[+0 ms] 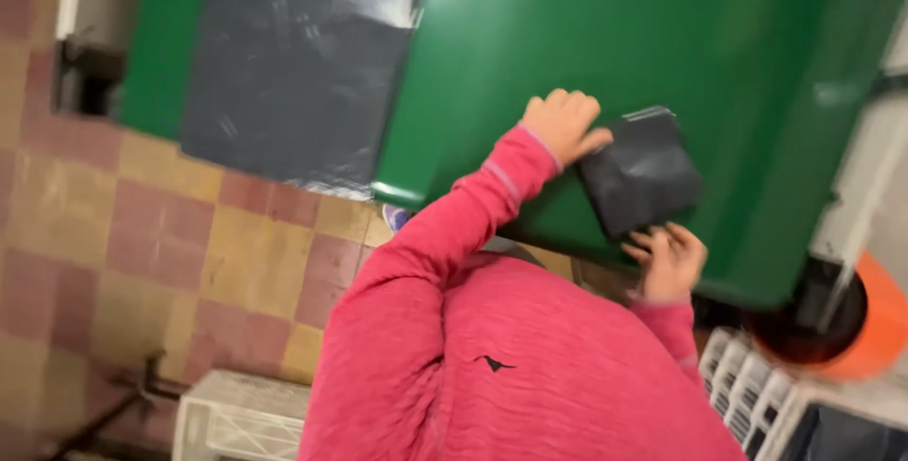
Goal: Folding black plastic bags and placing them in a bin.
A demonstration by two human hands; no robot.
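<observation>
A folded black plastic bag (641, 173) lies flat on the closed lid of a big green wheeled bin (738, 64). The left hand (564, 124) presses down on the bag's upper left corner, fingers curled together, thumb stretched along the edge. The right hand (670, 260) touches the bag's lower edge with its fingers loosely spread. Both arms wear pink sleeves (473, 210). A larger black bag (293, 64) hangs over the bin's far side, above a red and yellow tiled floor (142, 234). An orange bucket (875, 324) stands near the bin.
</observation>
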